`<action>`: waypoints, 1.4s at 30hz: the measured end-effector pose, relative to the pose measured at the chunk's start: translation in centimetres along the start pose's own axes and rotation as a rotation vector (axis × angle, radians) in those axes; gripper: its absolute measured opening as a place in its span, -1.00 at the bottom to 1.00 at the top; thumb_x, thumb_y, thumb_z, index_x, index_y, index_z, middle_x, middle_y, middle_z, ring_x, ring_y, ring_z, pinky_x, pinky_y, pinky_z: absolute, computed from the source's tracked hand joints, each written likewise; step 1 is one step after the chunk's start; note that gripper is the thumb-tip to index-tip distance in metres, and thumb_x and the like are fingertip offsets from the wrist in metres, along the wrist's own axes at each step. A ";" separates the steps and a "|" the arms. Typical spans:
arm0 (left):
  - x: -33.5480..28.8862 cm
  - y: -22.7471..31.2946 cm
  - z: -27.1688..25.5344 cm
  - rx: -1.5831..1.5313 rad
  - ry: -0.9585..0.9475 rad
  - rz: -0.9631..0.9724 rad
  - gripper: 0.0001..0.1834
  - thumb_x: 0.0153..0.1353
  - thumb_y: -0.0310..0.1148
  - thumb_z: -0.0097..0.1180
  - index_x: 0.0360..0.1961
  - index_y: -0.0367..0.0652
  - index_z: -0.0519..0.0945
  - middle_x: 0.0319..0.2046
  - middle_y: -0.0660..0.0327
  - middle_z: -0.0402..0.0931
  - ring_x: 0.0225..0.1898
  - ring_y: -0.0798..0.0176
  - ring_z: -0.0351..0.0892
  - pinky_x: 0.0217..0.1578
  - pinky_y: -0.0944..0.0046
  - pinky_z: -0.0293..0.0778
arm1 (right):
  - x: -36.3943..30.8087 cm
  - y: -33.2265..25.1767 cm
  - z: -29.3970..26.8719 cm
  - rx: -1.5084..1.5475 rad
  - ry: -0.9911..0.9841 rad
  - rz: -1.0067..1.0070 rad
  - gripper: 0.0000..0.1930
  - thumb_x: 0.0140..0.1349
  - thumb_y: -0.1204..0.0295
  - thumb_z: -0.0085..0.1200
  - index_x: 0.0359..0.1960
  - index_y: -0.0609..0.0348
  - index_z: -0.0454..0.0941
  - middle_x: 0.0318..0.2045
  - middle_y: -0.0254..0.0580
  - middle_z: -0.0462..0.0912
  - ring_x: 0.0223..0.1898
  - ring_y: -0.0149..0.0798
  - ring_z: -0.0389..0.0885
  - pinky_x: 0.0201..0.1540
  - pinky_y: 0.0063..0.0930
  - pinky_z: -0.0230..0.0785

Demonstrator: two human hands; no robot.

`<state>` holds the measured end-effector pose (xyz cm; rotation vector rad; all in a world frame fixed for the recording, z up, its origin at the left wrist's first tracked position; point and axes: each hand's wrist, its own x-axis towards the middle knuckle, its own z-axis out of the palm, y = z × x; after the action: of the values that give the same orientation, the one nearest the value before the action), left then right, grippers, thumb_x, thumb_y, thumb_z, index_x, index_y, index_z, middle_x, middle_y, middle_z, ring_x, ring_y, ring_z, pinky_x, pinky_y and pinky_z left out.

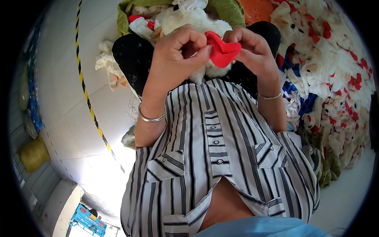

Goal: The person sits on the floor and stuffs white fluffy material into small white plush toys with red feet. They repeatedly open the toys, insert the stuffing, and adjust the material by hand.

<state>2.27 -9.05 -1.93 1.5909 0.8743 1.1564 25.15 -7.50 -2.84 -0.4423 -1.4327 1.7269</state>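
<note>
Between my two hands, above my lap, is a small red fabric piece (223,51), folded with a crease across it. My left hand (183,49) pinches its left edge between thumb and fingers. My right hand (250,47) grips the upper right edge, fingertips curled around it. Beneath and beyond the red piece lie white plush pieces (173,21) in my lap, one with red bits on it. My black-clad knees (132,55) stick out on both sides.
A big heap of white plush pieces with red parts (339,79) lies to the right, near a blue crate (308,103). Green cloth (229,10) and orange material (256,11) are at the far side. A black-and-yellow tape line (85,94) crosses the pale floor to my left.
</note>
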 end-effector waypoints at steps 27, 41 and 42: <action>-0.5 0.0 2.4 0.090 0.092 0.078 -0.82 0.07 -0.55 0.28 -0.26 -0.20 0.64 -0.53 0.35 0.39 -0.54 0.55 0.34 -0.53 0.53 0.26 | -0.6 1.7 -0.8 0.382 0.080 -0.152 -0.81 0.33 0.45 0.00 -0.08 0.25 0.41 -0.13 -0.27 0.52 -0.09 -0.44 0.51 0.00 -0.53 0.38; 0.0 -0.5 3.6 0.105 0.158 0.104 -0.74 0.02 -0.59 0.30 -0.21 -0.19 0.63 -0.49 0.34 0.40 -0.56 0.53 0.33 -0.53 0.51 0.27 | -0.3 1.6 -0.3 0.348 0.128 -0.151 -0.88 0.33 0.51 -0.10 -0.14 0.22 0.39 -0.15 -0.27 0.50 -0.10 -0.44 0.50 0.00 -0.51 0.37; 0.0 -0.7 3.6 0.089 0.176 0.112 -0.73 0.02 -0.60 0.30 -0.21 -0.19 0.63 -0.47 0.34 0.41 -0.55 0.53 0.34 -0.53 0.51 0.28 | -0.3 1.5 -0.2 0.353 0.138 -0.145 -0.88 0.33 0.51 -0.10 -0.14 0.23 0.39 -0.14 -0.26 0.50 -0.09 -0.44 0.50 0.00 -0.51 0.37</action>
<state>5.73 -9.88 -2.98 1.6459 0.9722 1.3691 24.89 -7.60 -4.38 -0.2532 -1.0101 1.7485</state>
